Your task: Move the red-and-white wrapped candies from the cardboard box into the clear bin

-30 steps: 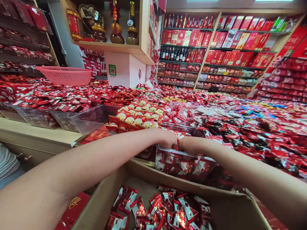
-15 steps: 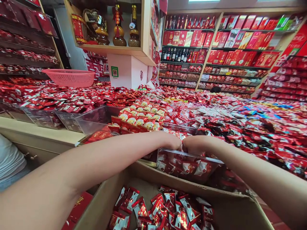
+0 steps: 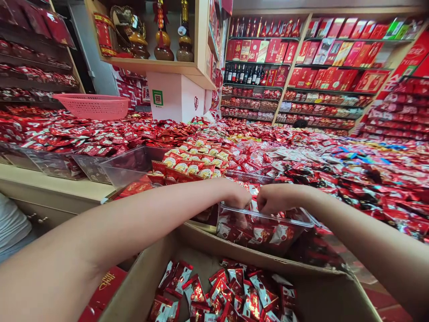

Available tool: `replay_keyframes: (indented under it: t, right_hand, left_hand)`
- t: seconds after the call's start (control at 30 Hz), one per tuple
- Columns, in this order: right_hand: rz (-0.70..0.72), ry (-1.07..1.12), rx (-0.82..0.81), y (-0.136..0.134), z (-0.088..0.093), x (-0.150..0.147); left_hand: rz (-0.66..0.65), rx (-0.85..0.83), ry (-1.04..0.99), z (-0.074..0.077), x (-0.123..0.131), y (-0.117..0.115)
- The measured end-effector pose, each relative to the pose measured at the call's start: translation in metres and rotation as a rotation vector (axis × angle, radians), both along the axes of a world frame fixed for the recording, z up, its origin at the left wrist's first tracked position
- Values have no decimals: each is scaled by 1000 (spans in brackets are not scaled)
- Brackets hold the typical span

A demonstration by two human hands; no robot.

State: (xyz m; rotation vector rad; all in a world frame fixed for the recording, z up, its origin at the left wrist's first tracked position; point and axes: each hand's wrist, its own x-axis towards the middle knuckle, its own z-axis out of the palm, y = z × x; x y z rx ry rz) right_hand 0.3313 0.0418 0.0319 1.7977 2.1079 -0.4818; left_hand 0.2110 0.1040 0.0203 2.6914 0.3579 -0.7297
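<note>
My left hand [image 3: 238,195] reaches down into a clear plastic bin [image 3: 264,239]. Its fingers are bent down among red-and-white wrapped snack packets [image 3: 261,233], partly showing through the bin's front wall. My right hand [image 3: 276,197] is curled over the same bin, a little to the right, its knuckles toward the left hand. What either hand grips is hidden. Below stands an open cardboard box [image 3: 321,293], with more red-and-white packets [image 3: 219,293] lying loose on its bottom.
To the left, a clear bin [image 3: 117,172] holds gold-and-red packets [image 3: 187,163]. Heaps of wrapped sweets spread behind. A pink basket [image 3: 94,106] rests on the left heap. Shelves [image 3: 284,96] with bottles and boxes line the back. Part of a person's clothing [image 3: 11,223] shows at left.
My hands have moved apart from each other over the bin. The right hand has come up slightly and shows more of its curled fingers. The view has shifted a little.
</note>
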Motion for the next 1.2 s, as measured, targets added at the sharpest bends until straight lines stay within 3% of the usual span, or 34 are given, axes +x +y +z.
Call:
replay_keyframes:
  t: [0.17, 0.33, 0.47, 0.6, 0.77, 1.0, 1.2]
  right_hand:
    - [-169, 54, 152, -3, 12, 23]
    - [-271, 92, 107, -4, -8, 23]
    - [-247, 112, 177, -2, -21, 22]
    - [-206, 132, 266, 1, -19, 28]
    - [-231, 125, 384, 7, -16, 29]
    - [-186, 50, 455, 9, -29, 18]
    - [-126, -13, 491, 4, -32, 16]
  left_hand:
    - [25, 59, -82, 3, 1, -1]
    - [-13, 46, -19, -1, 6, -6]
    - [-36, 100, -30, 5, 7, -5]
    - [-45, 193, -93, 8, 7, -4]
    - [-81, 228, -33, 4, 7, -9]
    - [-23, 392, -154, 18, 2, -4]
    - [50, 455, -187, 6, 3, -6]
